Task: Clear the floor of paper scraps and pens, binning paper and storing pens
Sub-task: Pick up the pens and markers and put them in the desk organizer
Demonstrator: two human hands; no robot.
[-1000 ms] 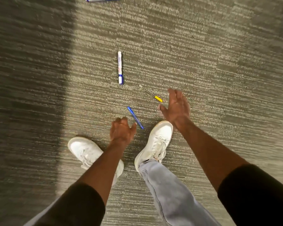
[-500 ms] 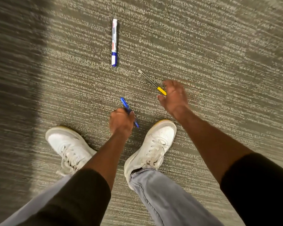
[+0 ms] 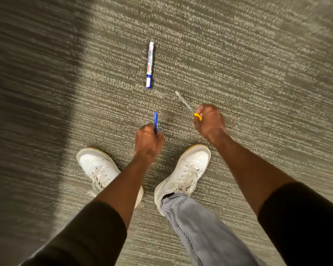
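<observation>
Both pens are now lifted: the blue pen (image 3: 155, 122) is gripped by the left hand (image 3: 148, 143), the yellow-capped pen (image 3: 187, 106) by the right hand (image 3: 210, 121); the marker (image 3: 150, 65) beyond them is left.

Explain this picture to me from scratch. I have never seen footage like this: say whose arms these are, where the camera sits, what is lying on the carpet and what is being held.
No machine here: a person wears a camera on the head, looking forward and down, so you see their own arms, jeans and white shoes from above. The left hand grips a blue pen, which sticks out forward from the fist. The right hand pinches the yellow end of a thin pen whose pale shaft angles away; whether its far tip touches the floor is hard to tell. A white marker with a blue cap lies untouched on the grey carpet, ahead of both hands. No paper scraps or bin show in this view.
</observation>
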